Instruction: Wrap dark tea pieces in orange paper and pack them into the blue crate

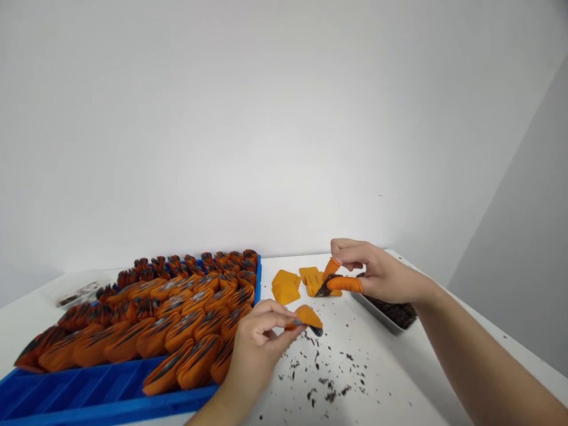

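Observation:
My left hand point(261, 337) pinches a small orange folded piece point(309, 316) between thumb and fingers; a dark grey part shows at its lower tip. Just beyond it, my right hand point(386, 269) has orange finger covers point(348, 284) on the thumb and a finger. Between those covered tips is a clump of dark brown shreds point(327, 287). Flat orange pieces point(286, 287) lie on the white table near the hands, some partly behind the right fingertips. A metal tray point(382, 320) of dark brown material sits under the right wrist.
A blue compartment tray point(110, 407) on the left carries rows of many orange folded bundles point(184, 328) with dark edges. Brown crumbs point(331, 390) are scattered on the white table point(394, 384). A clear container point(82, 293) stands at the far left; a white wall rises behind.

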Demonstrator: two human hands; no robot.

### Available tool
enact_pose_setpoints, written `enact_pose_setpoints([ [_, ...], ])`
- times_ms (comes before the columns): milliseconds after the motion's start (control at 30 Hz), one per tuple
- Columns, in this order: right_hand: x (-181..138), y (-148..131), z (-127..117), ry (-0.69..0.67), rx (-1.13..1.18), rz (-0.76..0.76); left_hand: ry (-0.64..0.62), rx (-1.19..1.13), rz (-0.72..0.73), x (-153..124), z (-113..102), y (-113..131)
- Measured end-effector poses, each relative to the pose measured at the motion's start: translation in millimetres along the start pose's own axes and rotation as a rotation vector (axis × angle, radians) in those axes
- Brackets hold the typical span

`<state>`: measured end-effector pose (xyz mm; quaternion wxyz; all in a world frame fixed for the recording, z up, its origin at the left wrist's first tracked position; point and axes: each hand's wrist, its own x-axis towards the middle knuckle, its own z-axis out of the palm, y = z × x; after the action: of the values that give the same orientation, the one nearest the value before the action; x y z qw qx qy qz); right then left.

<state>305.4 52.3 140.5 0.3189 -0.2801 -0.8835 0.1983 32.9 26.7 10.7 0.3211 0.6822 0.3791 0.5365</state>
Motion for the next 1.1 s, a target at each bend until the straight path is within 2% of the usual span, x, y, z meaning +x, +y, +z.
enact_pose_setpoints([
  [233, 5.3, -7.4, 24.7, 0.019, 0.12, -0.035, 0.144, -0.238, -0.262, 0.7, 3.9, 1.7],
  [367, 10.0, -4.9, 37.2, 0.076, 0.141, 0.003, 0.147, -0.337, -0.348, 2.9, 6.0, 11.6],
  [633, 13.8, 0.4, 51.2, 0.057, 0.112, 0.023, 0.081, -0.44, -0.401, 0.3, 9.3, 8.8],
  [900, 14.0, 0.8, 53.5, 0.093, 0.028, 0.019, 0.104, -0.467, -0.441, 3.0, 10.2, 11.6],
  [1100, 11.6, -4.8, 55.9, 0.086, -0.056, -0.026, 0.089, -0.414, -0.399, 0.9, 11.1, 6.2],
])
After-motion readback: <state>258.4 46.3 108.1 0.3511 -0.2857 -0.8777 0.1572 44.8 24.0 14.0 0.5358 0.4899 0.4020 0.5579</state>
